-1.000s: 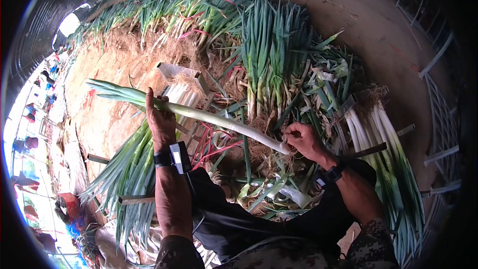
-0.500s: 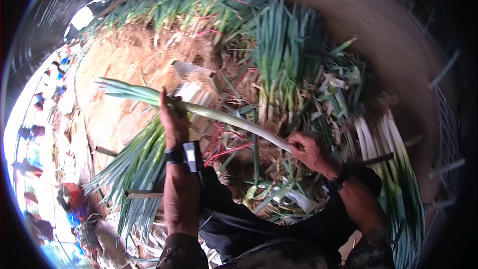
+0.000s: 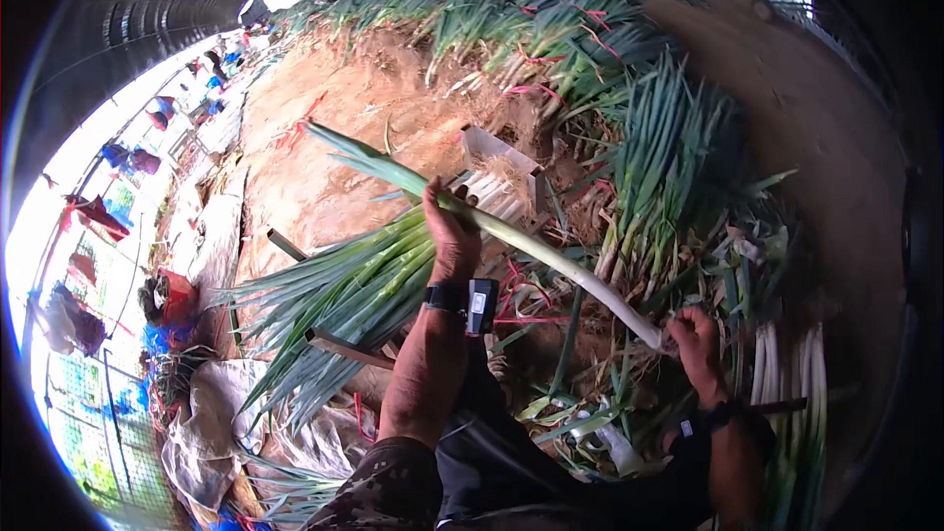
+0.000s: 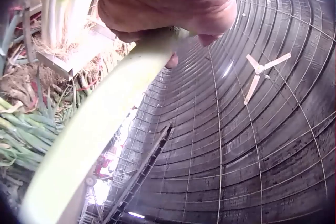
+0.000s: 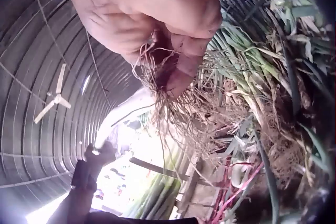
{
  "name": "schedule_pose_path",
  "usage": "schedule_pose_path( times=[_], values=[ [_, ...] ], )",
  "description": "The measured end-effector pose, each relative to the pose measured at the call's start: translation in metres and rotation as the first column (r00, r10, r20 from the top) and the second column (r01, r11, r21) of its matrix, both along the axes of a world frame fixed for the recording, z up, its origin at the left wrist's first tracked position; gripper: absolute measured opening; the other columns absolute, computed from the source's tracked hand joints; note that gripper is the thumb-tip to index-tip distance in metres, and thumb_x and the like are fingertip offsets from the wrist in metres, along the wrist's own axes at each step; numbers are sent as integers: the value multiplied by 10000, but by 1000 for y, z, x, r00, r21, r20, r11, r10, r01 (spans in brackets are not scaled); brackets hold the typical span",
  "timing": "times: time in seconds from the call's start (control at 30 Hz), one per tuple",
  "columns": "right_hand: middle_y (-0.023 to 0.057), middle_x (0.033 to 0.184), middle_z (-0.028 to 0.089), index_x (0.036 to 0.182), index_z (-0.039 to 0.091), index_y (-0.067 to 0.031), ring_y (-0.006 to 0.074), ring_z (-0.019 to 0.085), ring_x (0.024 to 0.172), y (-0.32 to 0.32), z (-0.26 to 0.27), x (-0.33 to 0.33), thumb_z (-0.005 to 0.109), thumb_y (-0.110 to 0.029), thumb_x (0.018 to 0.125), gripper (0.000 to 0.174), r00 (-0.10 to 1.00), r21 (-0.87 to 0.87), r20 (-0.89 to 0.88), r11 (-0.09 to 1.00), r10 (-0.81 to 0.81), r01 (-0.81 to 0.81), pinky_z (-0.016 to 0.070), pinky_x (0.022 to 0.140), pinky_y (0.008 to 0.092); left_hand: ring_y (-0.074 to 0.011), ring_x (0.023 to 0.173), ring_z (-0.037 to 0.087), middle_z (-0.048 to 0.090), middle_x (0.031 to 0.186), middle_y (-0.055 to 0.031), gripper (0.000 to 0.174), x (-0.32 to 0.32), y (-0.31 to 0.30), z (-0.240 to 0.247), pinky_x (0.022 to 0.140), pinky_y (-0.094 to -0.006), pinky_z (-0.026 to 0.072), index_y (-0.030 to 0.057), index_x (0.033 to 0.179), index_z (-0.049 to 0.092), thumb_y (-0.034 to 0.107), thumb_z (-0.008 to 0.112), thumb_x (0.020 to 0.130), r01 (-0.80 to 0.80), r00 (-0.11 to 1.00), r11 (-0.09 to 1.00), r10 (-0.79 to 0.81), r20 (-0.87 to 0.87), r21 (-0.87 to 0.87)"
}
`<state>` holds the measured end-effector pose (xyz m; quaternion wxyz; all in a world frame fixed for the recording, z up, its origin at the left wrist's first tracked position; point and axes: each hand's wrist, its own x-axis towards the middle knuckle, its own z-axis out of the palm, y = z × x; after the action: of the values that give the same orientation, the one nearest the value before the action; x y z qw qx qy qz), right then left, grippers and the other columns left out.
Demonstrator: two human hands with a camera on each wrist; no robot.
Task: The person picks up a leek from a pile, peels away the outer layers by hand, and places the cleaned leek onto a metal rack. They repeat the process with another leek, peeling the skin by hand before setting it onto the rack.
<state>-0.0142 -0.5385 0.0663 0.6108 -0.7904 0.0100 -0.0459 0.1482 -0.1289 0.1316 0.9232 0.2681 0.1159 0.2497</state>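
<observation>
A long green onion [image 3: 565, 265] with a white shank and green leaves slants across the head view. My left hand [image 3: 454, 241] grips it around the upper shank, just below the leaves, with the thumb up. In the left wrist view the pale shank [image 4: 94, 113] runs down from under the palm. At the root end my right hand [image 3: 696, 349] has its fingers curled. The right wrist view shows thin brown roots [image 5: 170, 103] hanging between those fingertips and thumb, which pinch at them. Part of the root end is hidden behind the fingers.
Left of centre, a metal rack [image 3: 501, 152] bears a pile of green onions [image 3: 364, 265]. More white stalks [image 3: 787, 364] lie at right. Tied bundles [image 3: 669, 157] stand on the soil behind. Stripped leaves [image 3: 610, 433] and red ties [image 3: 521, 300] litter the ground.
The head view has swung left, so the scene sits farther right. Half a second ago the right hand covered the root end; now it is at its tip. The left hand keeps its grip.
</observation>
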Motion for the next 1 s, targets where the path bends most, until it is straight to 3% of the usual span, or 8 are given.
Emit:
schedule_pose_path(
  times=[0.13, 0.3, 0.4, 0.43, 0.47, 0.53, 0.7, 1.0],
  values=[
    [22, 889, 635, 1029, 606, -66, 127, 649, 781, 5, -14, -4, 687, -149, 918, 161, 943, 505, -176, 797, -281, 332, 551, 675, 305, -220, 721, 552, 595, 876, -131, 387, -12, 10, -5, 740, -344, 468, 149, 1039, 501, 478, 625, 878, 56, 993, 992, -66, 94, 112],
    [17, 848, 660, 979, 596, -103, 120, 660, 740, 9, 16, -4, 623, -138, 964, 47, 968, 594, -246, 781, -54, 194, 566, 525, 269, -142, 588, 536, 600, 795, -67, 405, -16, 18, 0, 519, -246, 447, 109, 951, 531, 478, 660, 848, 238, 964, 971, -238, 119, 14],
    [41, 908, 646, 1090, 592, -24, 138, 657, 773, 11, 21, 2, 645, -158, 957, 196, 995, 253, -72, 966, 66, -46, 560, 736, 293, -108, 570, 529, 592, 815, -38, 475, -21, 14, 11, 492, -256, 432, 89, 929, 546, 537, 655, 815, 246, 961, 965, -256, 110, 92],
    [29, 934, 650, 1111, 609, -4, 115, 638, 796, 12, 24, -2, 631, -134, 965, 196, 993, 290, -25, 951, 118, -105, 524, 811, 268, -99, 573, 533, 589, 824, -27, 503, -20, 18, 9, 495, -269, 433, 83, 923, 553, 561, 651, 801, 231, 966, 965, -243, 93, 121],
    [16, 970, 659, 1186, 620, -14, 90, 629, 824, 10, 29, -5, 617, -121, 974, 238, 989, 80, -78, 989, 127, -121, 520, 783, 249, -98, 573, 532, 585, 819, -24, 505, -19, 22, 6, 494, -270, 431, 84, 917, 556, 568, 647, 801, 238, 964, 965, -249, 90, 114],
    [3, 990, 681, 1208, 658, -36, 77, 630, 866, 11, 37, -6, 617, -124, 977, 250, 961, 130, -119, 964, 248, -233, 509, 731, 234, -96, 573, 530, 576, 809, -18, 511, -18, 23, 6, 491, -272, 426, 87, 906, 563, 581, 639, 800, 252, 962, 963, -261, 83, 98],
    [80, 777, 721, 1029, 740, -42, 123, 681, 701, 22, 62, -14, 743, -250, 860, 268, 956, -338, -95, 894, 278, -294, 531, 665, 286, -130, 574, 521, 554, 785, -24, 538, -12, 17, 3, 478, -269, 408, 74, 902, 547, 591, 645, 795, 99, 995, 993, -98, -20, 66],
    [145, 762, 692, 880, 721, -42, 292, 696, 702, 28, 44, -11, 699, -138, 816, 118, 906, -495, 173, 829, 386, -259, 533, 633, 368, -150, 595, 520, 563, 770, -29, 505, -14, 7, 5, 522, -261, 405, 116, 949, 525, 593, 643, 832, 98, 992, 988, -87, -92, 123]
  ],
)
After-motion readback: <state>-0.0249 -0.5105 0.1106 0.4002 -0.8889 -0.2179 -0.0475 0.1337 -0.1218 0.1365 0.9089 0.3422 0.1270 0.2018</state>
